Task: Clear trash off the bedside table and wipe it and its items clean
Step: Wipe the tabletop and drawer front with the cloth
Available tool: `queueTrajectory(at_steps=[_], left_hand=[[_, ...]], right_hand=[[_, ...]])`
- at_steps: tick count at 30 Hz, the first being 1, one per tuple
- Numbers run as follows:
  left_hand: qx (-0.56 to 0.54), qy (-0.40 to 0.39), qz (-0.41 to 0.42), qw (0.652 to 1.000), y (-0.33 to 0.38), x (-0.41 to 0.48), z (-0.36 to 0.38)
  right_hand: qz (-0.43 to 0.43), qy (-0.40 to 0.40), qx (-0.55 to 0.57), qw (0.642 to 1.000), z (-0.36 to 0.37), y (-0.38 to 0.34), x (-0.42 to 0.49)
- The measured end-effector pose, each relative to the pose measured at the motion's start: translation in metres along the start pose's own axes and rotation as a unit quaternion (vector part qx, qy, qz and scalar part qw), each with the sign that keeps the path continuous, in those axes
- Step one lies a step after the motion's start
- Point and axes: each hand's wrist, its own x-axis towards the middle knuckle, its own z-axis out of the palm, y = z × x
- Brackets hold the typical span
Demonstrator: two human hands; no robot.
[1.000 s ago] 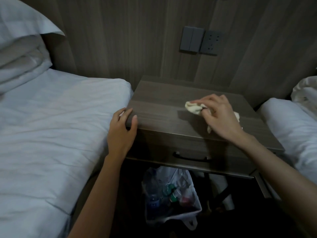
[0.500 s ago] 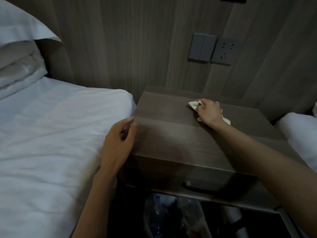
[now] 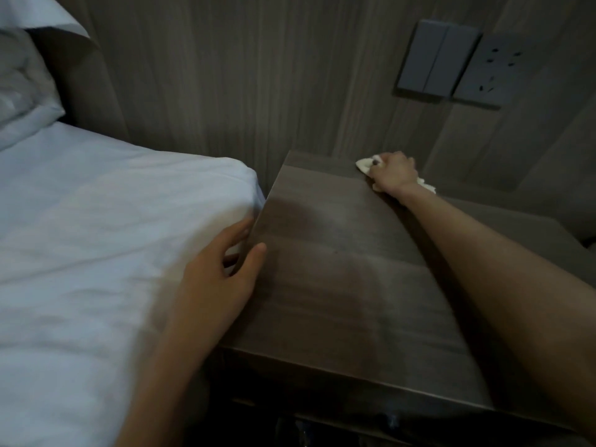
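Cream, crumpled cloth (image 3: 363, 164) bunches under the right hand (image 3: 392, 177), whose curled fingers grip it and press it onto the far back edge of the desk (image 3: 338, 285), close to the wall. The left hand (image 3: 222, 272) rests loosely spread on the desk's left edge, thumb on top and fingers down the side against the bed. The flat, rectangular desk top shows grey-brown wood grain with a dull sheen. A white, wrinkled bed sheet (image 3: 96, 237) lies just left of it. Grained wall panels carry a grey double rocker switch (image 3: 435, 59) and a socket (image 3: 493, 72).
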Motion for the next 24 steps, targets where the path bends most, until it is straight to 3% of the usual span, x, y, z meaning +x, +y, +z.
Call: queueTrajectory(at_steps=[3, 8, 16, 24], left_hand=[[-0.003, 0.023, -0.022, 0.999, -0.003, 0.000, -0.001], [-0.012, 0.049, -0.037, 0.998, -0.005, -0.001, -0.001], [-0.034, 0.043, -0.036, 0.998, -0.006, 0.001, -0.006], [-0.101, 0.076, -0.077, 0.989, -0.012, -0.003, -0.014]], right_hand=[[-0.090, -0.050, 0.051, 0.993, 0.016, -0.031, -0.001], [-0.163, -0.116, 0.076, 0.977, 0.036, -0.085, -0.004], [-0.167, -0.183, 0.129, 0.960, 0.038, -0.090, -0.018], [-0.230, -0.254, 0.192, 0.920, 0.027, -0.091, -0.106]])
